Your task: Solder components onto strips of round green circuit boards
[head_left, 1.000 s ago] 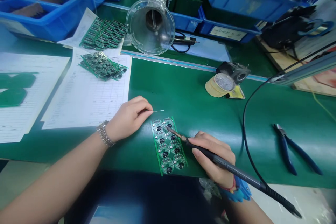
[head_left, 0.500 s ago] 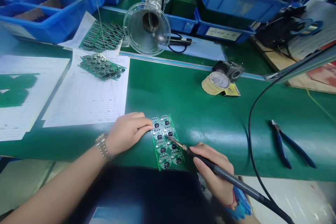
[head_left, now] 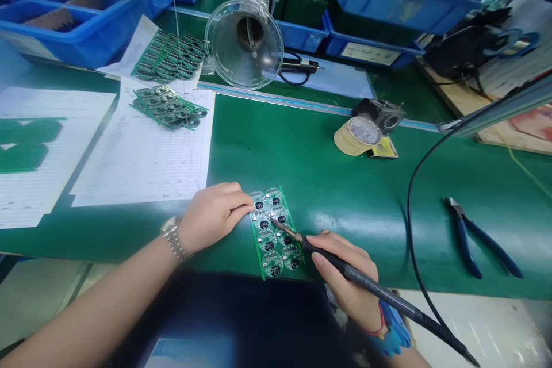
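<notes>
A green circuit board panel (head_left: 267, 240) with several round sections, each bearing a black part, lies flat near the table's front edge. My left hand (head_left: 218, 215) is closed at the panel's upper left edge, thumb and fingers pinching it. In my right hand (head_left: 345, 276) is a black soldering iron (head_left: 371, 286), held like a pen from the right. Its metal tip points to the left and reaches the second row of the panel, near the middle; whether it touches is too small to tell.
Beyond the panel stand a clear fume funnel (head_left: 244, 44), a cream tub (head_left: 357, 136) and a dark iron stand (head_left: 379, 115). Blue-handled cutters (head_left: 480, 241) lie right, near the iron's cable (head_left: 411, 201). More boards (head_left: 166, 107) rest on papers (head_left: 142, 167) left; blue bins (head_left: 86, 34) line the back.
My right hand has shifted slightly left, bringing the soldering iron's tip a little left and up over the panel. The left hand keeps its hold; the whole view has shifted slightly.
</notes>
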Demonstrator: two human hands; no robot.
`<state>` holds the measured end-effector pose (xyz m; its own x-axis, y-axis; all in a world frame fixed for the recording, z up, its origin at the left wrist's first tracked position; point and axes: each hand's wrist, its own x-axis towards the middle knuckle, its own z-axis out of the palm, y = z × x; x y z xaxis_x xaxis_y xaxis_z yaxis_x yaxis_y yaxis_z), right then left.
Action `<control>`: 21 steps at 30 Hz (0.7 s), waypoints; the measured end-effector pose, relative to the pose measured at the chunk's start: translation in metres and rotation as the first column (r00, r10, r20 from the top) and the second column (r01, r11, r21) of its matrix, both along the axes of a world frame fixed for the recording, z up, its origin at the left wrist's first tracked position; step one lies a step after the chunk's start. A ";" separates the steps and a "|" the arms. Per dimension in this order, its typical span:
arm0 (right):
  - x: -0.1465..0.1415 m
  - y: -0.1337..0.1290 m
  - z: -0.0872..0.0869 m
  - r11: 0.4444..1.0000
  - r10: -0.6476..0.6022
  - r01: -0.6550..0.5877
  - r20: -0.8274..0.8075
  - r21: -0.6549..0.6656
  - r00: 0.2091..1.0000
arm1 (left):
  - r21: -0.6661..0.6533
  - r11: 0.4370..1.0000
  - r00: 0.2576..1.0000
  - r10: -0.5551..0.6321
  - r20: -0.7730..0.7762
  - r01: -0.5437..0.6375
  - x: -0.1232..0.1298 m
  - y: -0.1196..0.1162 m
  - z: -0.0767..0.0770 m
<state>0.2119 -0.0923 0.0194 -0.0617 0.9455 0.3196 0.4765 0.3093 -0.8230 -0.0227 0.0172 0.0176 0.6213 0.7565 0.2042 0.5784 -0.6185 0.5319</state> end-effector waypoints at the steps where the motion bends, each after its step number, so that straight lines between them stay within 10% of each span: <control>1: 0.000 0.000 0.000 1.000 0.000 0.000 0.000 -0.001 1.000 | 0.006 1.000 1.000 -0.002 -0.005 0.002 0.000 0.000 0.000; 21: 0.007 -0.003 -0.005 1.000 0.020 -0.020 -0.052 0.014 0.998 | -0.001 0.998 0.997 -0.058 0.043 0.058 0.004 -0.003 0.000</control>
